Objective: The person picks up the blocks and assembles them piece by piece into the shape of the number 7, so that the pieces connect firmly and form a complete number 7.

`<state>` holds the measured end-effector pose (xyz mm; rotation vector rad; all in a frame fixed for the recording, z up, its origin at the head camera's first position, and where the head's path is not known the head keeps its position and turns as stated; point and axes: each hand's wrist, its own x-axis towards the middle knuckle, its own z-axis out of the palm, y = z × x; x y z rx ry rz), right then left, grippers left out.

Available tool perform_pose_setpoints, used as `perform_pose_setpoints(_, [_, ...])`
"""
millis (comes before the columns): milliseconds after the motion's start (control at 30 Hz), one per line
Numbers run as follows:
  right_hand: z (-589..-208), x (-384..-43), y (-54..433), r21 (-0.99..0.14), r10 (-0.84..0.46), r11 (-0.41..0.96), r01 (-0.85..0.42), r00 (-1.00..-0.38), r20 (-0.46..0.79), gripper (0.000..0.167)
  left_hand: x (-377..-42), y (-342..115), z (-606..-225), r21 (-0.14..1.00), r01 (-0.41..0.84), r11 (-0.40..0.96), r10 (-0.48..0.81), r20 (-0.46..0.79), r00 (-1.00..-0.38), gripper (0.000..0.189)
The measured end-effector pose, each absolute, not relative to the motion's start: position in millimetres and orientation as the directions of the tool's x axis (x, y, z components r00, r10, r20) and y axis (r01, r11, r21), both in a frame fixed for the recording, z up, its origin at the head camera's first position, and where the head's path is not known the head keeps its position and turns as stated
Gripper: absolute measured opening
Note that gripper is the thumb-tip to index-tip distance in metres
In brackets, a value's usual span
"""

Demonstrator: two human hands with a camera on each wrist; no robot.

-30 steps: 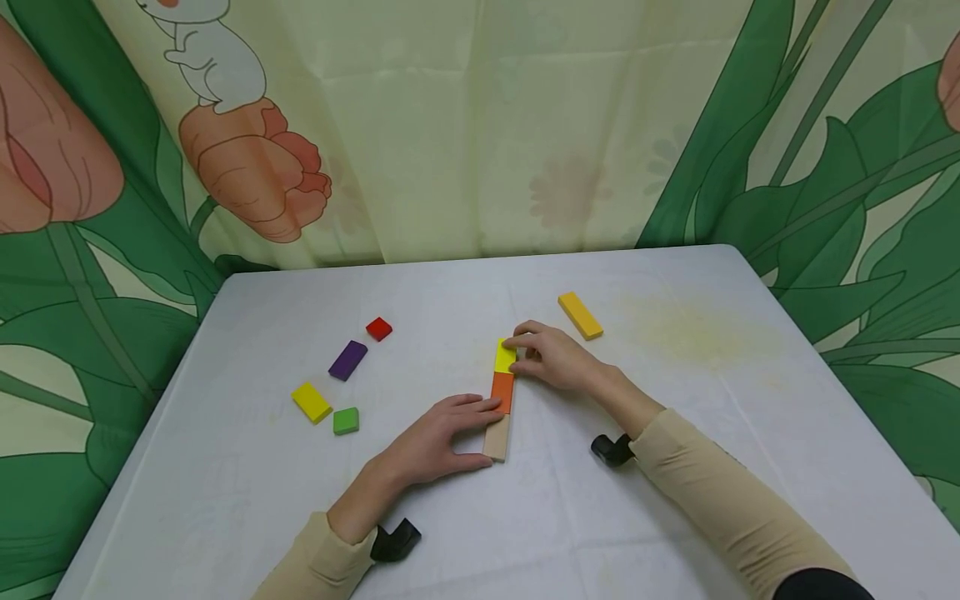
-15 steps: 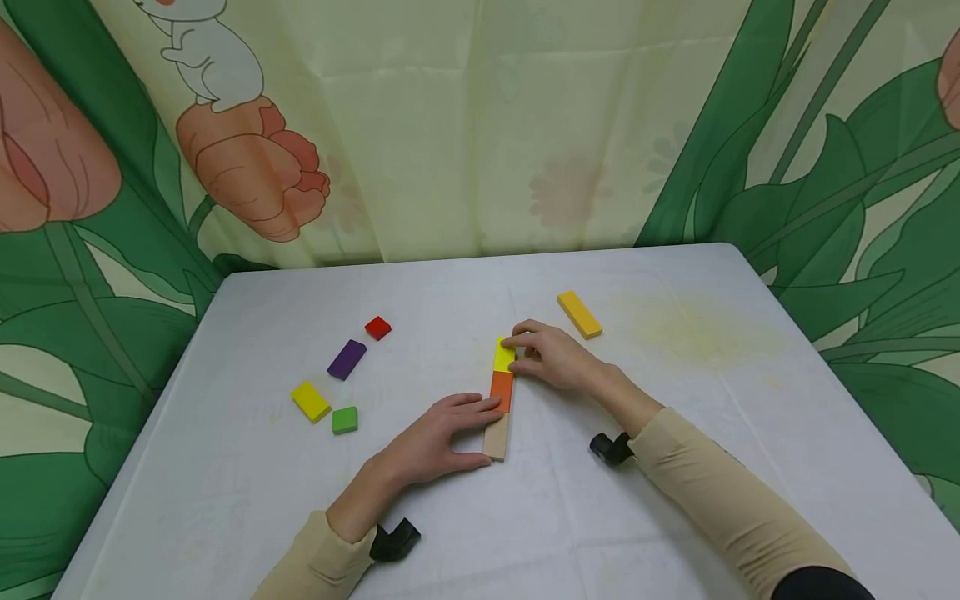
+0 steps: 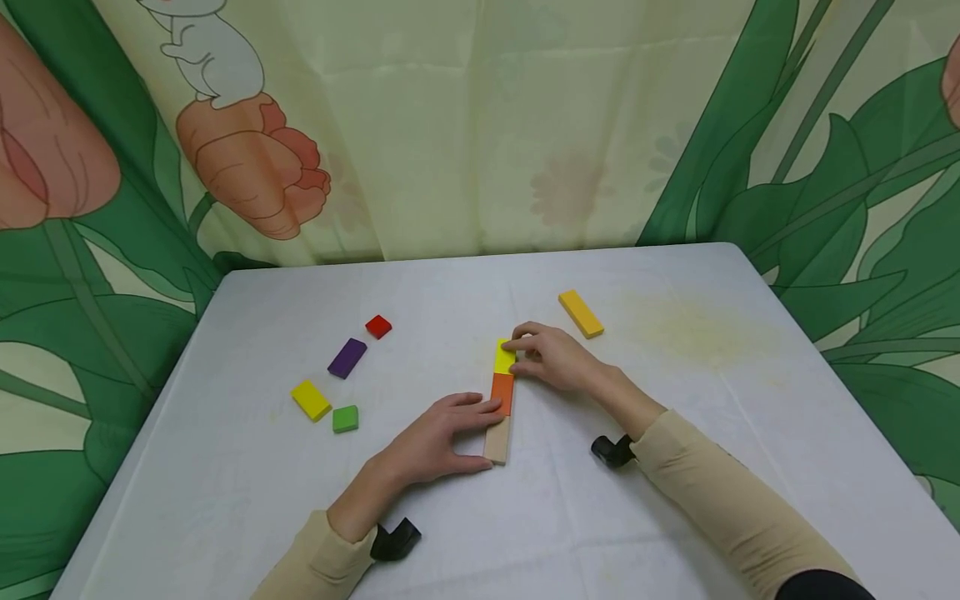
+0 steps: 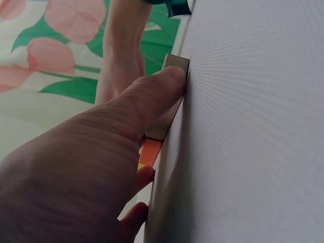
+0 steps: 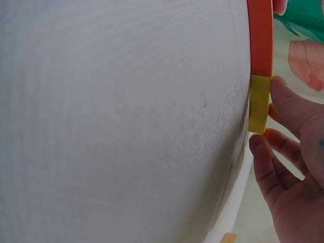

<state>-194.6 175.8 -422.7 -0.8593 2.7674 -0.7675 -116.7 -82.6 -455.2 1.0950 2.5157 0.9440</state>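
1. The right hand [image 3: 555, 358] is holding the bright yellow block [image 3: 500, 364], thumb and index finger curling narrowly about it; the fingertips are covering part of its top.
2. The left hand [image 3: 442, 437] is spreading fairly wide, its thumb touching the bare wood block [image 3: 497, 442] at the near end and its fingertips lying on the orange block [image 3: 503, 387]. The fingers are hiding part of these blocks, so how firmly they are pressing, I cannot tell.
3. Those three blocks are forming one straight row between the hands: wood nearest the person, orange in the middle, bright yellow farthest. In the left wrist view, the left hand is blocking most of the row; the right wrist view is cutting off the orange end.
4. Just beyond the right hand, an amber block [image 3: 581, 314] is lying slantwise.
5. Out to the left of the left hand, a green block [image 3: 346, 419] is lying near a second yellow block [image 3: 311, 402]; farther off, a purple block [image 3: 347, 358] and a red block [image 3: 378, 327] are sitting.
6. Behind both hands, beige sleeves [image 3: 720, 492] are running out of the frame.
7. Under everything, a white cloth [image 3: 637, 533] is covering the table; beyond, a printed curtain [image 3: 420, 125] is hanging, its rabbit [image 3: 217, 62] losing its head to the top edge.
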Motion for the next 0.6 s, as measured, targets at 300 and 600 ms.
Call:
perform_pose_setpoints(300, [-423.1,-191.4,174.2,-0.520,-0.561,0.709,-0.476,-0.828,-0.007,0.043,-113.8,-84.2,-453.2,0.653,0.557,0.514,0.721,0.022,-0.692,0.063])
perform_pose_setpoints(600, [-423.9,-192.2,178.9,-0.523,-0.576,0.694,-0.494,-0.818,0.008,0.043,-114.9,-82.1,-452.7,0.649,0.559,0.516,0.724,0.018,-0.689,0.062])
